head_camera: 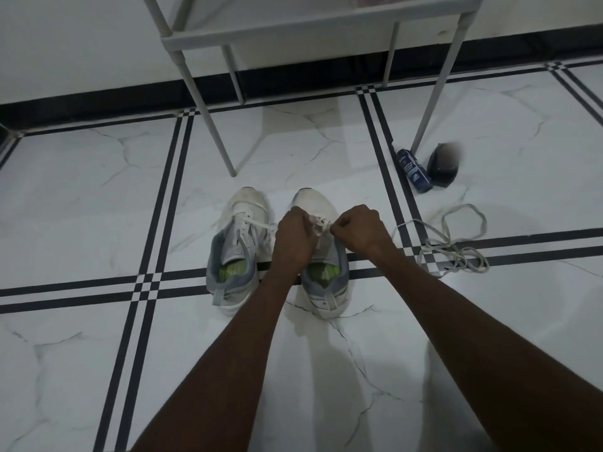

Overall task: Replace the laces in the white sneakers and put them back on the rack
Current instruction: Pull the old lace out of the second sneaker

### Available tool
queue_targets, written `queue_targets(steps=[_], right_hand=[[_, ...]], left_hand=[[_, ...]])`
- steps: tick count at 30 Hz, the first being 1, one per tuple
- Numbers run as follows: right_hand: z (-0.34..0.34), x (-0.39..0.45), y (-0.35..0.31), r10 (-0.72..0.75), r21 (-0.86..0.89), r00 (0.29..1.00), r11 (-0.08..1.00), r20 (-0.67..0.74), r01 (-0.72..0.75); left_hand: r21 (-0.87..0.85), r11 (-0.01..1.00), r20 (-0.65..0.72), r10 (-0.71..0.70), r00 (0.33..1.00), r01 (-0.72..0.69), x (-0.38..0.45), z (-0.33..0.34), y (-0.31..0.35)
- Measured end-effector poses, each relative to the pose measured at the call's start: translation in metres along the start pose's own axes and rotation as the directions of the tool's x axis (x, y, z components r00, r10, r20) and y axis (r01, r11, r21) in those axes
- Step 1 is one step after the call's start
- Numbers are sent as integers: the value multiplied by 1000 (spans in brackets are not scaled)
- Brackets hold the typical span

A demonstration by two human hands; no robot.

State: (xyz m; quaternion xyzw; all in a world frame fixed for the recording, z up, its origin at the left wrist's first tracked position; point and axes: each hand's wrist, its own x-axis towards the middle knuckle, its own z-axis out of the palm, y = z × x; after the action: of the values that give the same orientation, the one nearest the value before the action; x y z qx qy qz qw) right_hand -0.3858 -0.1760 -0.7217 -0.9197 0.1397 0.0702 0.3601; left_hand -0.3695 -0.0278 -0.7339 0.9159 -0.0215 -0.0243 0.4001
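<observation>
While both forearms reach down from the bottom edge, the two hands meet over the right sneaker (321, 256), which stands on the marble floor (81, 190) with its toe pointing away toward the rack (293, 31) and its heel toward the person. Its long axis runs near to far, almost in line with the dark tile stripes. The left sneaker (239, 252) stands just beside it, parallel, toe likewise toward the rack, and its green insole shows in the opening. A white lace (257, 223) crosses its upper eyelets and trails toward the left hand.

The left hand (295, 238) has its fingers curled and pinches a lace end above the right sneaker's tongue. The right hand (357, 230) is curled too, thumb and forefinger nipping a lace end (321, 225) at the same spot. The two hands are close together, nearly touching, with the lace between them.

To the right, well apart from the sneakers, a loose lace (456, 246) lies tangled on the floor across a stripe. Farther off, near a rack leg (430, 102), a blue bottle (413, 170) lies on its side, and a dark object (442, 169) sits just beside it, partly blurred. The rack stands at the top against the wall, its white legs on the floor beyond the toes.
</observation>
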Motion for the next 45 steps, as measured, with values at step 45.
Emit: queue_targets(steps=[45], right_hand=[[26, -6, -13, -451, -431, 892, 799, 33, 420]], left_hand=[[-300, 951, -79, -98, 992, 71, -27, -2, -32]])
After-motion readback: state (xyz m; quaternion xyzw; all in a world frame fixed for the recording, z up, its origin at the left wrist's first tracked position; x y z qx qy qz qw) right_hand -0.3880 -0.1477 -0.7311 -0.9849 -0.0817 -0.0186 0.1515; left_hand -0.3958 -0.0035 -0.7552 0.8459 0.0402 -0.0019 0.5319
